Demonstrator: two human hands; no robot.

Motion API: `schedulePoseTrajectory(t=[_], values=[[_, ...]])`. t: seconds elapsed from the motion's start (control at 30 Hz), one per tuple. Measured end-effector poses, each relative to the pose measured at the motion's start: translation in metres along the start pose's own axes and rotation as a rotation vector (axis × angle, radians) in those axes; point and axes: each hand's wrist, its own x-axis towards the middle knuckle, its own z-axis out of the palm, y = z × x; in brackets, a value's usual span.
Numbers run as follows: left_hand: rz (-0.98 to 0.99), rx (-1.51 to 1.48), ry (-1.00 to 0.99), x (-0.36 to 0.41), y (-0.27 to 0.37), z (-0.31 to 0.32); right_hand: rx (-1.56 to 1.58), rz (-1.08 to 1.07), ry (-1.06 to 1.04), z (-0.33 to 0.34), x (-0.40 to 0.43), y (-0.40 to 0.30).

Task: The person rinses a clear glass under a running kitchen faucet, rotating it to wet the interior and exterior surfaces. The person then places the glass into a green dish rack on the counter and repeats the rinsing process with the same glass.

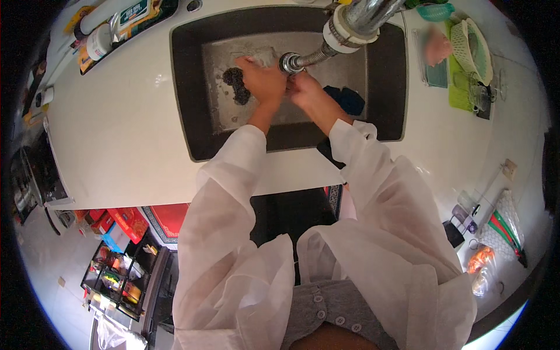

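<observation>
Both my hands are inside the dark sink [288, 140], close together under the metal faucet spout [292, 62]. My left hand [264, 81] shows its back, with its fingers bent toward the far side. Beside it, against its left edge, is a dark, rough-textured item [237, 85] whose kind I cannot make out. My right hand [304, 89] is partly behind the spout with its fingers curled; whatever lies between the two hands is hidden. A dark blue cloth-like item [345, 99] lies on the sink floor to the right of my right wrist.
The flexible faucet hose [321, 54] hangs over the sink. On the right of the white countertop [118, 131] stand a white plastic basket [470, 50] and drinking glasses [479, 94]. A white bottle [98, 41] and packages are at the back left; a black rack [120, 275] is below left.
</observation>
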Motion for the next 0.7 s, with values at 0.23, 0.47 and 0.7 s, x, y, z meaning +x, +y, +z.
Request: schedulePoseTrajectory(t=[0.23, 0.47, 0.7], values=[[-0.694, -0.650, -0.759, 0.044, -0.024, -0.001, -0.024, -0.247, -0.134, 0.009, -0.016, -0.012], [-0.714, -0.676, -0.781, 0.052, -0.027, -0.017, -0.358, -0.274, -0.196, -0.015, -0.006, -0.020], [-0.238, -0.242, -0.763, 0.036, -0.026, -0.014, -1.376, -0.723, -0.224, -0.010, -0.013, -0.044]])
